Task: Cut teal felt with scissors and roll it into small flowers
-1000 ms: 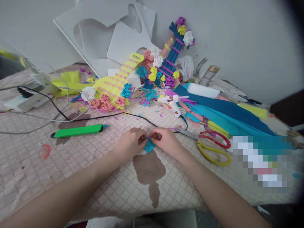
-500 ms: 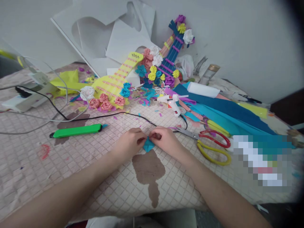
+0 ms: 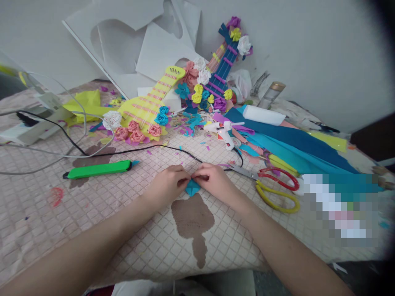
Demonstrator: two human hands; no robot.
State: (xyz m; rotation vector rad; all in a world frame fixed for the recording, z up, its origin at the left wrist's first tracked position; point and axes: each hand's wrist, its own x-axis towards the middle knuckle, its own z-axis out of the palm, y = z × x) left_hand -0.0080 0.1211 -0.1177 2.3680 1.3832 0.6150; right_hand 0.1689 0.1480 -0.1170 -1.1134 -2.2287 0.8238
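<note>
A small folded piece of blue paper (image 3: 193, 188) is pinched at its upper edge between both hands, near the middle of the table. My left hand (image 3: 171, 181) has thumb and fingers closed on its left side. My right hand (image 3: 215, 181) grips the right side, fingertips nearly touching those of the left. The fingers cover the paper's top. To the right lie scissors (image 3: 277, 197) with one red and one yellow handle. Beyond my right hand a white glue gun (image 3: 227, 139) rests on its side.
A green box cutter (image 3: 98, 169) lies left, before a black cable (image 3: 135, 150). Behind are a yellow paper guitar (image 3: 142, 109) with paper flowers, a blue one (image 3: 224, 68), and white board offcuts (image 3: 166, 49). Blue paper sheets (image 3: 286, 135), a glass jar (image 3: 271, 95) and a power strip (image 3: 33, 127) surround them.
Both hands stay on the blue paper, and the right fingertips have drawn closer to the left ones. The whole view has shifted very slightly.
</note>
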